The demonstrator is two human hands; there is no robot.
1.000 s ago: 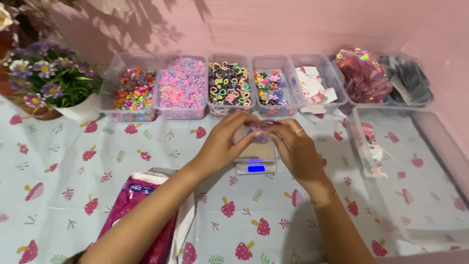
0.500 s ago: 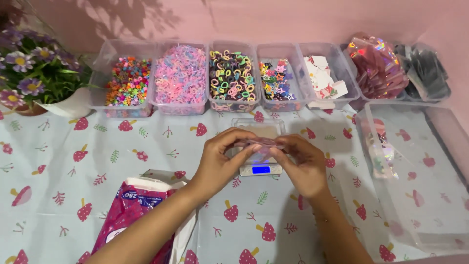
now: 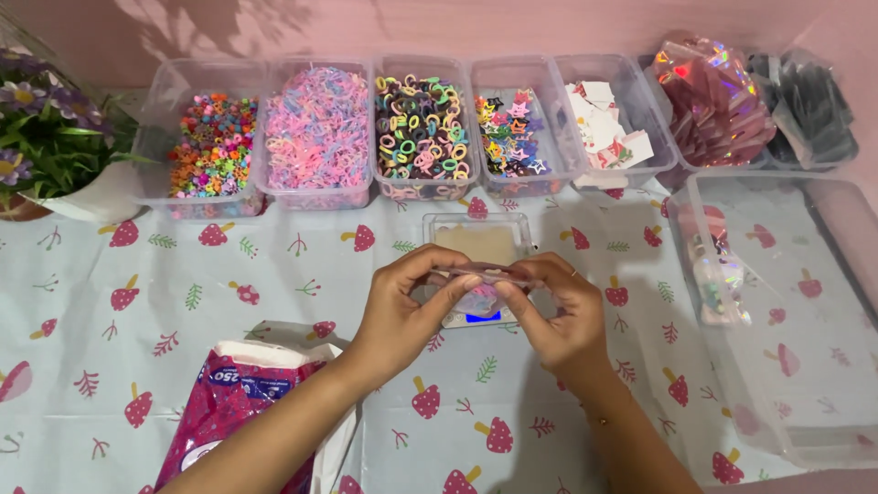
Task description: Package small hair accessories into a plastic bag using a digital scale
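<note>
While the small digital scale (image 3: 477,316) sits just beneath them, the left hand (image 3: 402,306) and right hand (image 3: 558,311) pinch the top edge of a little clear plastic bag (image 3: 476,291), which looks light, limp and slippery, best held by its rim.

A potted purple-flowered plant (image 3: 50,137) stands beside a row of clear bead-filled bins (image 3: 315,137).
</note>
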